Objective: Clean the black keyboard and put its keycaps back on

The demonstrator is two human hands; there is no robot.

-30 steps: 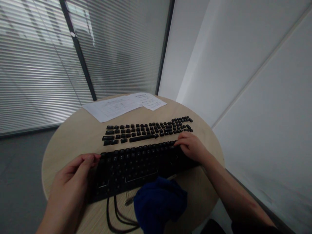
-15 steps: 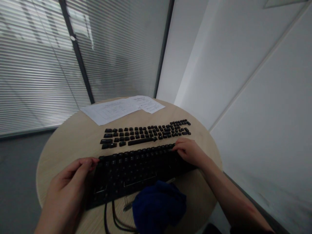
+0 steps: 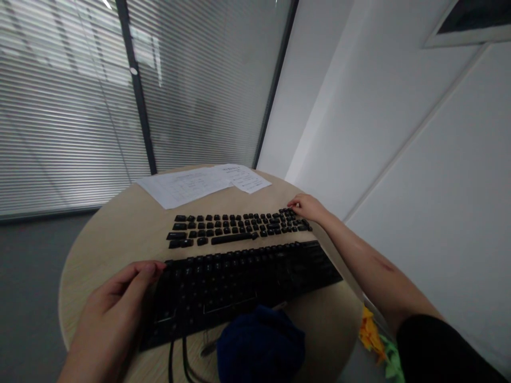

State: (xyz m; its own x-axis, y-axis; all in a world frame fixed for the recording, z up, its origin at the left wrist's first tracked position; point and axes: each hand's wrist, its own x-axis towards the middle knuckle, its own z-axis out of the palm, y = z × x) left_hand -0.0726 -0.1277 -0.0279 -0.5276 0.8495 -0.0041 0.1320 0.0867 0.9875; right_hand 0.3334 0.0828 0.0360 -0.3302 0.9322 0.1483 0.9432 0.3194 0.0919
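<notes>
Reaching away from the keyboard frame (image 3: 243,282), the right hand (image 3: 309,207) now touches the far right end of the loose keycaps (image 3: 239,226) laid in rows beyond it, fingers pinching; whether it grips one, I cannot tell. Left hand (image 3: 115,303) rests loosely at the frame's left edge, steadying it on the counter (image 3: 115,234).

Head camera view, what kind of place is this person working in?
Probably an office or a small meeting room: a round wooden table beside a glass wall with slatted blinds, printed papers on the table, and plain white wall panels.
</notes>
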